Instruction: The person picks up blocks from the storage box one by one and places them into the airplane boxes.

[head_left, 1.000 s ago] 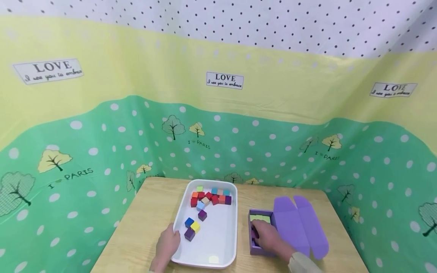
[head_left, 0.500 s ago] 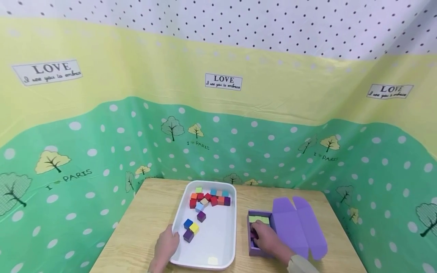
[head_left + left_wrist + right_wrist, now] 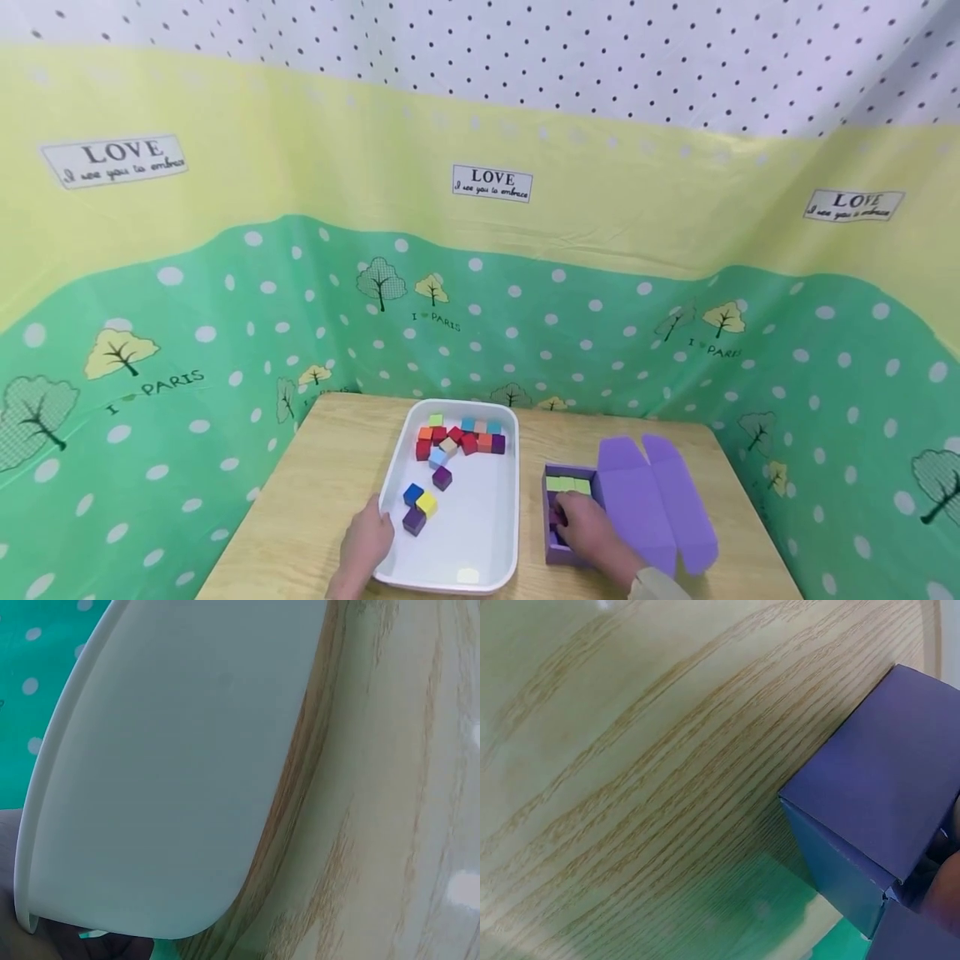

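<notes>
My left hand (image 3: 367, 537) holds the left rim of a white tray (image 3: 468, 546), the thumb lying over the edge. From the left wrist view, the tray's outer wall (image 3: 165, 765) fills the middle, with part of the hand at the bottom left corner. My right hand (image 3: 592, 532) reaches down into a purple cardboard box (image 3: 567, 556) and pinches a dark purple cube (image 3: 556, 517), mostly covered by the fingers. Light green cubes (image 3: 567, 484) line the box's far end. The right wrist view shows the box's side (image 3: 877, 772) and only a sliver of fingers.
Inside the tray, several coloured cubes cluster at the far end, a red cube (image 3: 423, 450) among them. A blue cube (image 3: 413, 494), a yellow cube (image 3: 426, 502) and a purple cube (image 3: 414, 522) sit nearer. The box's lid (image 3: 637, 500) lies folded out rightward on the wooden table (image 3: 300, 492).
The right hand has shifted slightly toward me within the box, so more of the green cubes shows. The left hand and tray stay in place; the view tilts a little.
</notes>
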A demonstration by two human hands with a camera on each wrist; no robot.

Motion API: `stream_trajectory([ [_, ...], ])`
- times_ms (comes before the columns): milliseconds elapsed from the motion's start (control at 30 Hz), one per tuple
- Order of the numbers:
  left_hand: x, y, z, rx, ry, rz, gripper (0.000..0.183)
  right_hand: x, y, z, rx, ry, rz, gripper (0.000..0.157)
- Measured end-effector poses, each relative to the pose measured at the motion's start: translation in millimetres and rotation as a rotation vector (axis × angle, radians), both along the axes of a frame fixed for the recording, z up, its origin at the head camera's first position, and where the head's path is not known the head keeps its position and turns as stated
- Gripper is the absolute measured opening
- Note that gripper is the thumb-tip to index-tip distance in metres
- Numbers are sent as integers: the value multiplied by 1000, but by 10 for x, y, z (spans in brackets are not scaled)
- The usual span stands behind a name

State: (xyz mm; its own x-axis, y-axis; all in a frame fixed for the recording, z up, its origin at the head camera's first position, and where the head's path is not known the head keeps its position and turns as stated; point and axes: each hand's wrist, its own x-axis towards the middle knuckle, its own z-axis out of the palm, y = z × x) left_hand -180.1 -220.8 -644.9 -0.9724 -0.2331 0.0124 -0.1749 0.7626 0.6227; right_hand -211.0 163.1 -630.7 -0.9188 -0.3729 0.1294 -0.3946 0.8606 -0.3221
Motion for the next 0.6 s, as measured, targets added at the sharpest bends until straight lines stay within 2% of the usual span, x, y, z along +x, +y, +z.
stream_trajectory([
  [267, -17, -2, 70, -2, -13, -28, 41, 13, 23, 22, 23, -13, 20, 23],
  [433, -42, -34, 96, 90, -56, -51, 42, 58, 52, 40, 50, 8, 65, 25],
  [600, -39, -124, 96, 146, -89, -117, 43, 88, 71, 29, 72, 9, 101, 27],
])
